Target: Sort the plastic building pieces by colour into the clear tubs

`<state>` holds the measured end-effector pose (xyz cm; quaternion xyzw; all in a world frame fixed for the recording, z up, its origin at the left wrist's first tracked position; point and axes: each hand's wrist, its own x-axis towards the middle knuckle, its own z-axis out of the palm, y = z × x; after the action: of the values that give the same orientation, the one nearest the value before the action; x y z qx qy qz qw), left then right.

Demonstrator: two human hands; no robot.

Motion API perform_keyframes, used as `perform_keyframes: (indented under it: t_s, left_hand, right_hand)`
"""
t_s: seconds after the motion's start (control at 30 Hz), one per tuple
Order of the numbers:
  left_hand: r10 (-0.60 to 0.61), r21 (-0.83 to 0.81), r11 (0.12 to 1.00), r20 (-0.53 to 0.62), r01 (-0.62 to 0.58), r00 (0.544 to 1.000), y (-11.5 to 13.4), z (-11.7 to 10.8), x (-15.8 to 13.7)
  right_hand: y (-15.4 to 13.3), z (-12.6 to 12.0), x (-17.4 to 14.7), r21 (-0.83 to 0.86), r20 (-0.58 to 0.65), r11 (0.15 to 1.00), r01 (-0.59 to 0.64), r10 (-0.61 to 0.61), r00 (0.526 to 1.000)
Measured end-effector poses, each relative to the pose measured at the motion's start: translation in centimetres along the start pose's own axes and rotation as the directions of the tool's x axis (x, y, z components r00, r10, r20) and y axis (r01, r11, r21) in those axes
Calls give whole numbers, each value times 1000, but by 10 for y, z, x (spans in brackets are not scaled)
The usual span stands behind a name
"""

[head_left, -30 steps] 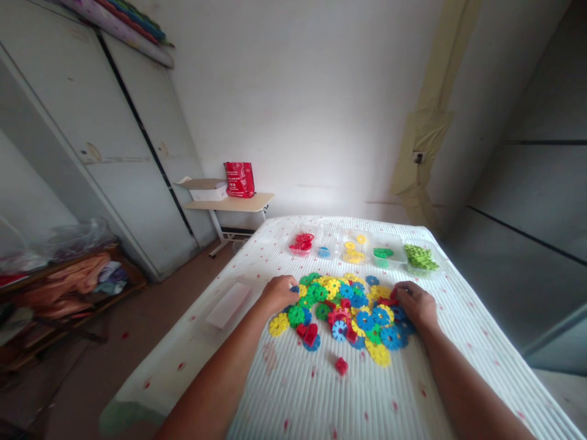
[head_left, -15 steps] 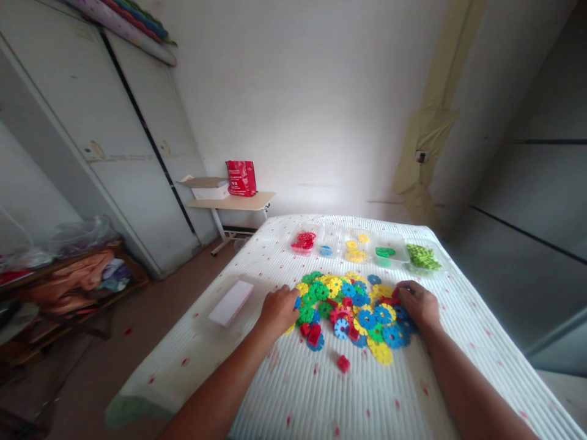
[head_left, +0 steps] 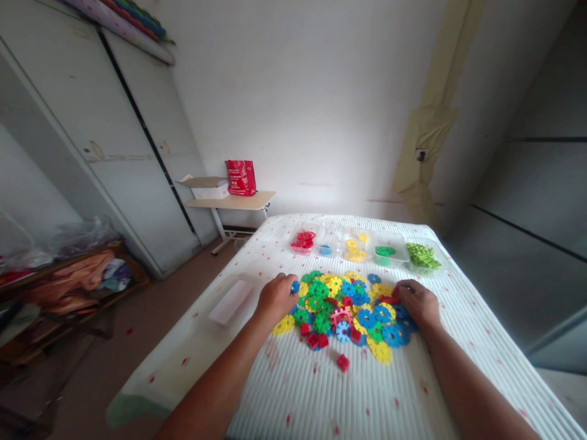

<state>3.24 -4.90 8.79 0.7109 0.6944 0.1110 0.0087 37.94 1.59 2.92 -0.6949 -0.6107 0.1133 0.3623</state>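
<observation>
A loose pile of notched plastic discs in green, yellow and blue lies on the covered table, with red blocks mixed in. At its left edge my left hand is closed, pinching a blue notched disc. On the other side, my right hand is closed with its fingertips around a red piece. Part of that piece is hidden by the fingers. One single red block sits apart in front of the pile.
Behind the pile stand clear boxes with red pieces, blue discs, yellow discs, green discs and light green pieces. A pale pink slab in a clear tray lies left. A side table holds a red bag.
My left hand has moved slightly up and away, with the blue disc at its fingertips. Discs and red blocks on the pile's left side have shifted, uncovering yellow ones. My right hand stays put.
</observation>
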Motion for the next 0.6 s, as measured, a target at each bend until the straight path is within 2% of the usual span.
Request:
perform_keyframes:
  t_s: [0.17, 0.37, 0.6]
  left_hand:
    - [-24, 29, 999, 118, 21, 993, -26, 5, -5]
    - [143, -85, 988, 137, -132, 980, -21, 18, -12]
    - [157, -96, 985, 191, -141, 969, -19, 16, -10]
  right_hand:
    - [3, 2, 1, -22, -3, 1000, -1, 1, 1000]
    - [1, 2, 1, -37, -1, 999, -18, 18, 1000]
    - [-1, 0, 0, -26, 30, 999, -31, 32, 999]
